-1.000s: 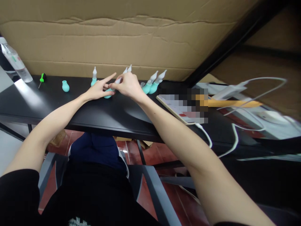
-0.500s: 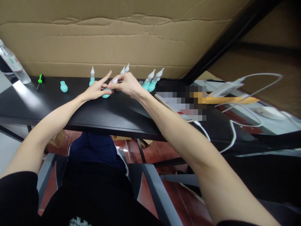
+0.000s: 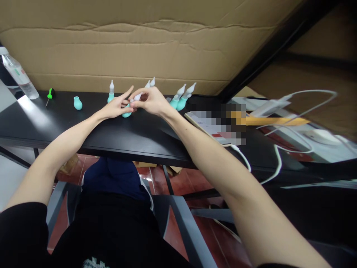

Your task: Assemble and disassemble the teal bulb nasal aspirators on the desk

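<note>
My left hand [image 3: 115, 107] is wrapped round a teal bulb [image 3: 126, 113] low over the black table, its index finger stretched up. Pinched in the fingers of my right hand [image 3: 150, 101] is a white nozzle [image 3: 137, 97], held tilted just above the bulb's neck. Whether nozzle and bulb touch is hidden by the fingers. Behind my left hand stands a teal bulb with a white tip [image 3: 111, 87]. More tipped bulbs [image 3: 182, 102] stand to the right of my right hand, and two white tips [image 3: 152, 82] show behind it.
An open teal bulb [image 3: 78, 103], a green-and-black screwdriver [image 3: 50, 93] and a water bottle [image 3: 21, 76] are on the left of the black table [image 3: 134, 136]. A phone or tablet [image 3: 206, 128] with a white cable [image 3: 242, 156] lies at right. Cardboard [image 3: 117, 48] rises behind.
My right hand has brought the white nozzle slightly lower, close to the bulb's neck. My left hand stays round the bulb. The whole view has shifted a little.
</note>
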`<move>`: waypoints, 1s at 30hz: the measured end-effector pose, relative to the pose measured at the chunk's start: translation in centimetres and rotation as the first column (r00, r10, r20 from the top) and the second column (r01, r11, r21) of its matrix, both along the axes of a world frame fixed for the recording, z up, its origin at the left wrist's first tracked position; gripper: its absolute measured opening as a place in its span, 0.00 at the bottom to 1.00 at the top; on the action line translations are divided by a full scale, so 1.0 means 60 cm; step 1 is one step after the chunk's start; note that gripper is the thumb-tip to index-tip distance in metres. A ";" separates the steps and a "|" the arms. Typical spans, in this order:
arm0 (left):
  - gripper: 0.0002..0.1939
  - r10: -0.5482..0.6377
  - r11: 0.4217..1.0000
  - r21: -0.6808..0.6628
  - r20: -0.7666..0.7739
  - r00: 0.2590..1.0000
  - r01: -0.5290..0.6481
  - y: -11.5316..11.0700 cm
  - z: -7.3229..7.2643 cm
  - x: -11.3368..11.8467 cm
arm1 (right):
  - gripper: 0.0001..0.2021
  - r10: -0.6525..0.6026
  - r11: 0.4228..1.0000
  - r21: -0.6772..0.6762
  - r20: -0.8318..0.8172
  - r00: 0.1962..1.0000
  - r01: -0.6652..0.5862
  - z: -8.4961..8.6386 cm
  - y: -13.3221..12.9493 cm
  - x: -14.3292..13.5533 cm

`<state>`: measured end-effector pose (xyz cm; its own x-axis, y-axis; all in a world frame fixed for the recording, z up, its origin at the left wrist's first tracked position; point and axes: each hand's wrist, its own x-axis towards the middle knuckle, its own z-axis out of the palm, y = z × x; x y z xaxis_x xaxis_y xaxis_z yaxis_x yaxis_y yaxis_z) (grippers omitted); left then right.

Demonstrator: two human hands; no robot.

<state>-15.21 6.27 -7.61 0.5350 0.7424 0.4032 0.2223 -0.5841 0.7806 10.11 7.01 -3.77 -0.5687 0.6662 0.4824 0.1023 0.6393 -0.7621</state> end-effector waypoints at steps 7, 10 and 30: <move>0.52 0.023 1.000 0.000 -0.051 0.998 -0.023 -0.019 0.013 0.012 | 0.22 0.046 0.999 -0.020 -0.043 0.998 -0.047 0.006 -0.010 0.003; 0.58 0.085 0.995 0.046 -0.050 0.995 -0.083 -0.011 0.010 0.009 | 0.22 0.011 1.000 0.004 -0.030 0.999 -0.011 0.008 -0.013 0.002; 0.58 0.492 0.842 0.500 -0.563 0.664 -0.200 -0.074 0.049 0.037 | 0.16 -0.350 0.936 0.103 0.385 0.854 0.337 0.035 -0.103 -0.027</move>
